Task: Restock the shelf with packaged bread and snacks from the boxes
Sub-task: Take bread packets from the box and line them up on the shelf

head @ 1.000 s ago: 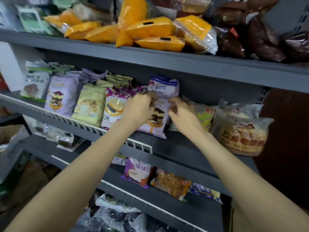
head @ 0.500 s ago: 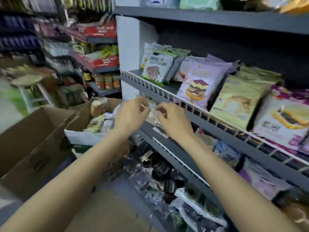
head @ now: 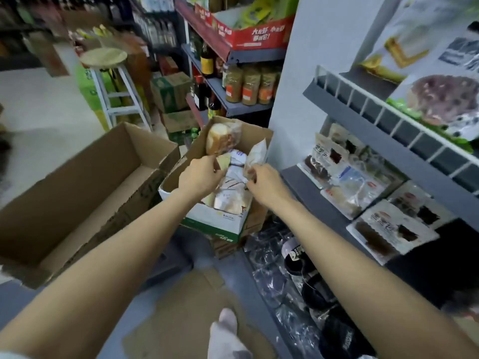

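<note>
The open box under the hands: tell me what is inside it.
The box holds packaged bread: a wrapped loaf at the back and white packets in front. The left hand and right hand cover the middle; lower layers are hidden.

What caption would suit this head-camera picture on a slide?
Both hands, left hand and right hand, reach into an open box of packaged bread beside the shop shelf.
</note>
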Motion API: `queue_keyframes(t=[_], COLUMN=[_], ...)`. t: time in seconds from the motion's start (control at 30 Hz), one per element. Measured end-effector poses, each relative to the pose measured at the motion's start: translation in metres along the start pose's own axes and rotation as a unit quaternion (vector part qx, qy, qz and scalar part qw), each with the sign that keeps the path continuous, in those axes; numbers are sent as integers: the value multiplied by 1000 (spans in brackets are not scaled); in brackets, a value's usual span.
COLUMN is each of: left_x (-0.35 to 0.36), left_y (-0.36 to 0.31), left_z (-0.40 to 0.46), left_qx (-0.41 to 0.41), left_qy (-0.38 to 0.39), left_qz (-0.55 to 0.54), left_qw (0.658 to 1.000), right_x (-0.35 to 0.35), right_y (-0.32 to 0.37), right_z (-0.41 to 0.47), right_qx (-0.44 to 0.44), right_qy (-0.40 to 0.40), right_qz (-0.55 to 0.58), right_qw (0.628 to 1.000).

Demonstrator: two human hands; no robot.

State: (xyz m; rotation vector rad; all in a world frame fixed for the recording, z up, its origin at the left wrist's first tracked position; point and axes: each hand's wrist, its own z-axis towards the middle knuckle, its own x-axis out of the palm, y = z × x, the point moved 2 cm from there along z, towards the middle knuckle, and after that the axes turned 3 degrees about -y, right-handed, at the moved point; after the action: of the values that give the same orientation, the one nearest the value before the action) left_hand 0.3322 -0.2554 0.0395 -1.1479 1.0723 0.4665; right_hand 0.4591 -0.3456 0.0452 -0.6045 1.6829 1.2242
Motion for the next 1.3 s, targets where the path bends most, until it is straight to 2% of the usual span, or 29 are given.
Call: queue_keyframes(t=[0.17, 0.3, 0.43, 0.6, 0.73, 0.83, 1.0, 1.13, 1.3], left_x=[53, 95, 132, 169, 186, 184, 156, 121, 68], left_y=[56, 86, 104, 119, 121, 121, 127, 111, 70], left_z=[95, 152, 186, 202, 209, 209, 200, 192, 175], left_qx=[-17, -17, 56, 107, 117, 145, 131, 122, 138], left_qy=[84, 161, 250, 317, 293, 312, 296, 214, 56], left_qz=[57, 89, 145, 209, 181, 170, 25, 3, 30], left_qw=[995, 983, 956, 919, 931, 923, 946, 969, 988], right_x=[60, 106, 114, 128, 125, 121, 95, 68, 25], right_y=[-21, -48, -59, -74, -77, -77, -77, -60, -20], right_z=[108, 181, 217, 248, 260, 261, 249, 231, 204], right_qx=[35, 111, 174, 175, 162, 170, 148, 95, 53], right_qy=[95, 125, 126, 69, 43, 21, -42, -81, -153], right_qz=[-25, -29, -38, -79, -104, -77, -26, 63, 170], right_qw=[995, 985, 976, 979, 980, 982, 988, 990, 972])
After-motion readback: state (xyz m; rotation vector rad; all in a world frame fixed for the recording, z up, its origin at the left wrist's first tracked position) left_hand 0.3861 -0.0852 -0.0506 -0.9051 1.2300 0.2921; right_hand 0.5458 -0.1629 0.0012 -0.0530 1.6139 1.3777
